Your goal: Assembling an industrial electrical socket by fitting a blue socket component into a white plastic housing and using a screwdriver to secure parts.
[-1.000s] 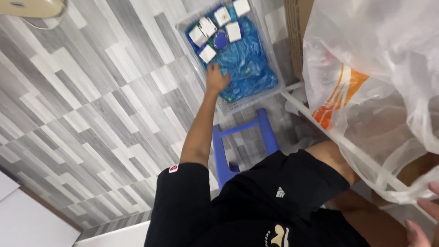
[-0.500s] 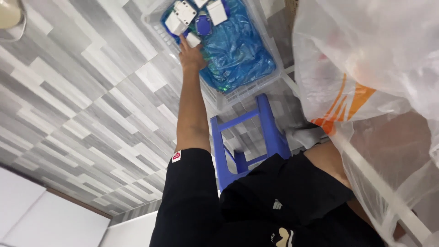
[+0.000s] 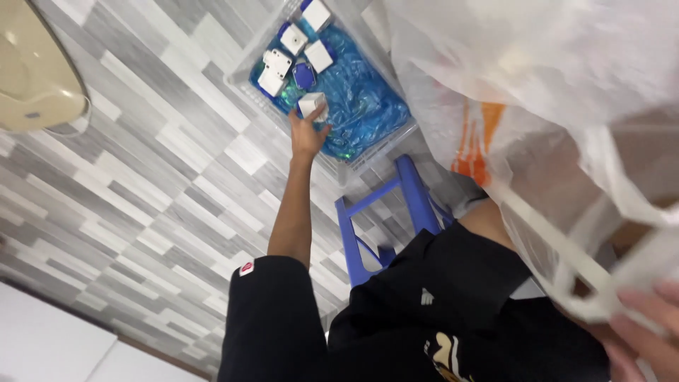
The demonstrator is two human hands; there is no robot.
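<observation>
While the left hand (image 3: 305, 134) grips one white box (image 3: 312, 105) over the bin (image 3: 368, 152), four more wait; right hand (image 3: 640, 332) clutches the bag (image 3: 552, 85).

- Left hand (image 3: 308, 133) now grips a white block (image 3: 312, 105); earlier it only reached into the crate (image 3: 368, 152).
- Right hand (image 3: 640, 332) back in view, on bag (image 3: 566, 71).

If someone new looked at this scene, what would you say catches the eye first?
The left hand reaches down, its grip closed on a small white block over a clear bin lined with blue plastic. At right, the right hand holds a large translucent bag.
</observation>
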